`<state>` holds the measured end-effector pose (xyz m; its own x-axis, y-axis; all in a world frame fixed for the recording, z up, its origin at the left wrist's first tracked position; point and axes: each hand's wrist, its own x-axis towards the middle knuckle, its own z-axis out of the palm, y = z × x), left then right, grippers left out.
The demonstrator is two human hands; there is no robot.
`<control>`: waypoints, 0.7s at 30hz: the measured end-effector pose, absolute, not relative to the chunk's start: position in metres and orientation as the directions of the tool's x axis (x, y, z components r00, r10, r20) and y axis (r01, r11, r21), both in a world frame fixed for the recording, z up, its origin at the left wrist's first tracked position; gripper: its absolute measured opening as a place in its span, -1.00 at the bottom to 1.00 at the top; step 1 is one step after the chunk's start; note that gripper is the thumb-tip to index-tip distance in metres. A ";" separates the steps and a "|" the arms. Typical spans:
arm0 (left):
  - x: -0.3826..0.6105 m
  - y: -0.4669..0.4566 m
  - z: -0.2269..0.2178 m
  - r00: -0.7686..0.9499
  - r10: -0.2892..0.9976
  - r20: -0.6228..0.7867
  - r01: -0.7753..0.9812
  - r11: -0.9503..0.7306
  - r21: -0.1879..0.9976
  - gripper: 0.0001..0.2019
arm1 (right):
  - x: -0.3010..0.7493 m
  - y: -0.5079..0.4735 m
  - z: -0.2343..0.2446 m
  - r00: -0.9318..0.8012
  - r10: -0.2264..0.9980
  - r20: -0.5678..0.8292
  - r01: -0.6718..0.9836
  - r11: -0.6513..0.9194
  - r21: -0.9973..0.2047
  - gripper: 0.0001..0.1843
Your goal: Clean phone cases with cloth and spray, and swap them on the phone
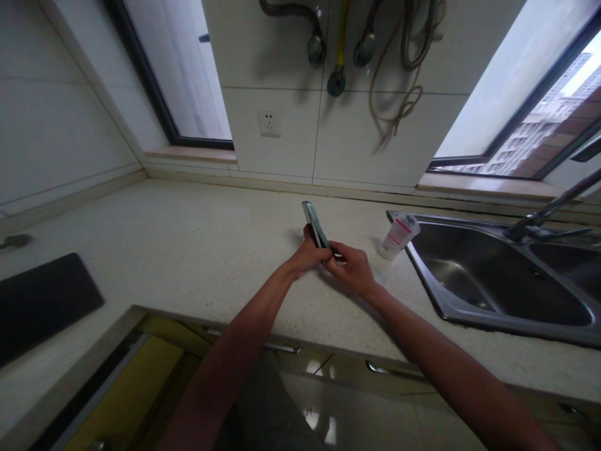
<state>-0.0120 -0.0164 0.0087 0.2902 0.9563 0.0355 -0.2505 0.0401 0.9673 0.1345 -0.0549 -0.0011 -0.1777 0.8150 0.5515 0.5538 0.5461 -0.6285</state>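
Note:
A smartphone (316,223) is tilted up above the pale countertop, its far end pointing toward the wall. My left hand (308,252) is closed around its left side and lower part, the thumb across the near end. At the phone's lower right edge, my right hand (351,266) pinches with thumb and fingers against it. Part of the near end is hidden by my fingers. To the right of my right hand stands a clear plastic cup (399,235) with pink print, leaning slightly beside the sink.
A steel double sink (436,307) with a faucet (530,225) is at the right. On the left lies a black flat panel (47,294) on the counter (188,250). Hoses and a wall socket (269,124) are on the tiled wall, between two windows. An open yellow drawer (126,388) is below.

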 end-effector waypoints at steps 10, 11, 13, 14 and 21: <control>-0.012 -0.017 0.012 0.438 0.898 0.037 -0.342 0.128 0.931 -0.62 | 0.135 -0.051 -0.007 -0.369 0.779 0.507 0.701 0.591 -0.398 -0.37; -0.013 -0.018 0.012 0.440 0.898 0.032 -0.323 0.125 0.938 -0.64 | 0.134 -0.052 -0.006 -0.383 0.799 0.463 0.704 0.577 -0.414 -0.34; -0.015 -0.018 0.013 0.444 0.896 0.020 -0.292 0.123 0.949 -0.66 | 0.134 -0.053 -0.004 -0.402 0.827 0.394 0.712 0.552 -0.433 -0.32; -0.016 -0.019 0.014 0.447 0.894 0.017 -0.281 0.122 0.952 -0.66 | 0.134 -0.053 -0.004 -0.407 0.834 0.373 0.719 0.544 -0.432 -0.31; -0.024 -0.016 0.019 0.485 0.874 -0.010 -0.237 0.143 0.961 -0.63 | 0.134 -0.052 -0.001 -0.481 0.803 0.352 0.724 0.590 -0.358 -0.27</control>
